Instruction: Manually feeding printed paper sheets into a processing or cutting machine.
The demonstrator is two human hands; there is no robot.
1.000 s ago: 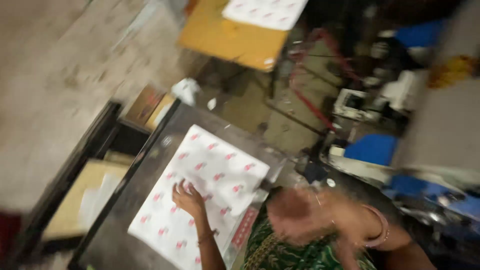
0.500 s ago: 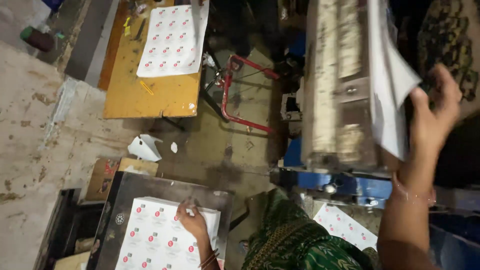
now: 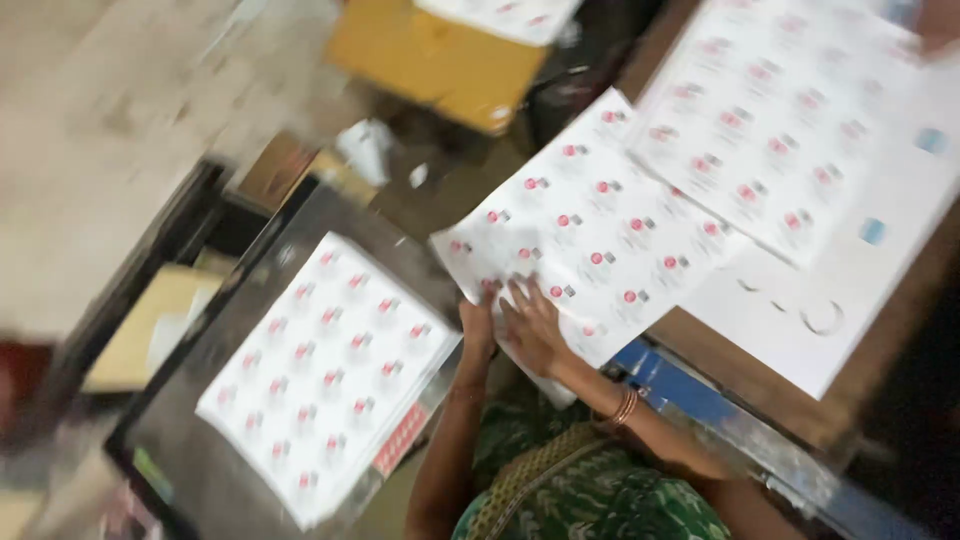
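Both hands — left hand, right hand — fingers holding a printed sheet, its long axis running up-right.

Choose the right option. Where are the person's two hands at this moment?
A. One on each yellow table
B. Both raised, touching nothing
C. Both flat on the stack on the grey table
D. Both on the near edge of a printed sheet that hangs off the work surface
D: the left hand and right hand sit together on the near edge of the printed sheet, away from the stack.
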